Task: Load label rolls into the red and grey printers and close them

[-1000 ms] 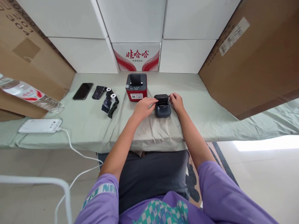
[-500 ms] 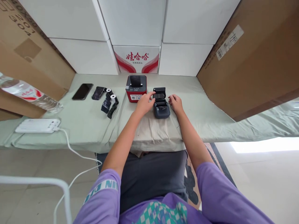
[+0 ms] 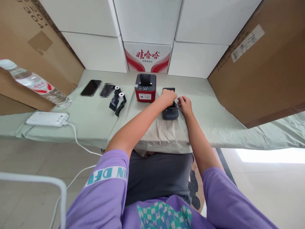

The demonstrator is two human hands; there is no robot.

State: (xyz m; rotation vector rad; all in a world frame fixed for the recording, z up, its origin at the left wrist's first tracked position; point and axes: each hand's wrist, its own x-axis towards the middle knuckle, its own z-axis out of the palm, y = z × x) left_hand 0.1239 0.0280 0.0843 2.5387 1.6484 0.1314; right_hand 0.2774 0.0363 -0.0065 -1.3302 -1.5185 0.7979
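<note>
A small dark portable label printer [image 3: 170, 114] lies on the cloth-covered surface with its lid [image 3: 168, 89] raised towards the back. My left hand [image 3: 168, 96] is over its opening, back of the hand up and fingers curled down. The hand covers the printer's inside, so what those fingers grip is hidden. Beside the printer's right edge rests my right hand [image 3: 186, 104], its fingers curled in and nothing visible in them. Left of the printer stands a red and black receipt printer [image 3: 145, 90] with a dark strip on its top.
Two small rolls [image 3: 121, 95] with dark strips and a phone [image 3: 91, 87] lie to the left. A white power bank [image 3: 47, 119] with a cable is near the front edge. A water bottle [image 3: 39, 85] leans at far left. Cartons [image 3: 252, 73] flank white boxes [image 3: 147, 22].
My left hand has moved right, from the printer's left edge to over its opening, and its fingers have curled down. The right hand stays beside the printer. The whole view has shifted slightly.
</note>
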